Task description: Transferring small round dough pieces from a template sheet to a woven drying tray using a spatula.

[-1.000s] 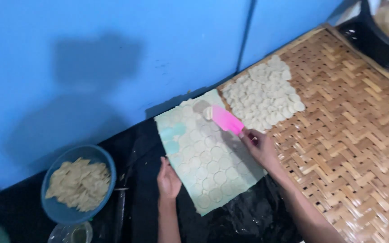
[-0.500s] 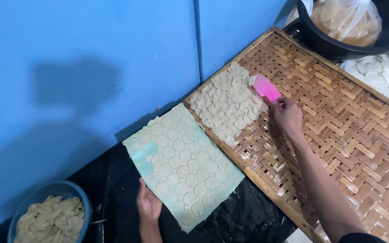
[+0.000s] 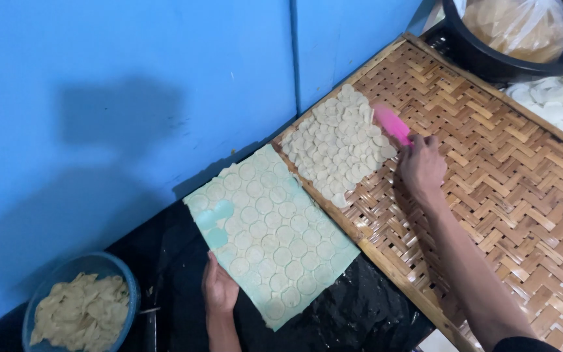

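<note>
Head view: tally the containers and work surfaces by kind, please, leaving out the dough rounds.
Woven bamboo tray: 1
Pale green sheet holding dough rounds: 1
Blue bowl: 1
Black tub: 1
Pink scraper, in the right hand: 1
Total: 5

Lighting's pretty even and bright, seems to come from above and behind the camera, since it throws a big soft shadow on the blue wall (image 3: pixel 131 130). Wet-looking glints on the black sheet (image 3: pixel 366 313) near the bottom. Woven tray (image 3: pixel 522 195) is decently sharp, but the pink scraper (image 3: pixel 392 124) is a bit motion-blurred and the corners go soft.
</note>
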